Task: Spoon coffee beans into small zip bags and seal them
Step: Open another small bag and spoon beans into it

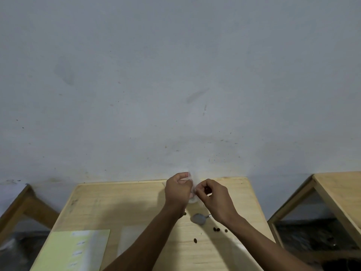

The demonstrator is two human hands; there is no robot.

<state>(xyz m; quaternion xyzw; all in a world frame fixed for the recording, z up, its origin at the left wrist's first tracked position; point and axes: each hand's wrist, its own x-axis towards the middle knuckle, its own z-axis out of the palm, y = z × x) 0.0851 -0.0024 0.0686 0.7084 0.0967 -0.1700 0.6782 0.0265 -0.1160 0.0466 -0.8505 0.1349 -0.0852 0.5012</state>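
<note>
Both hands' grip, left hand and right hand, pinches the small clear plastic zip bag above the counter; light, limp and slippery, it is probably best held at its stiffer zip strip.

A plain workroom: bare wooden tables set against a scuffed, unpainted-looking grey wall.

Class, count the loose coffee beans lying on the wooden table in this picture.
5 visible: one dark brown coffee bean beside the left wrist, two touching, one just right of them, and one nearer the camera. The arms may hide more.
</note>
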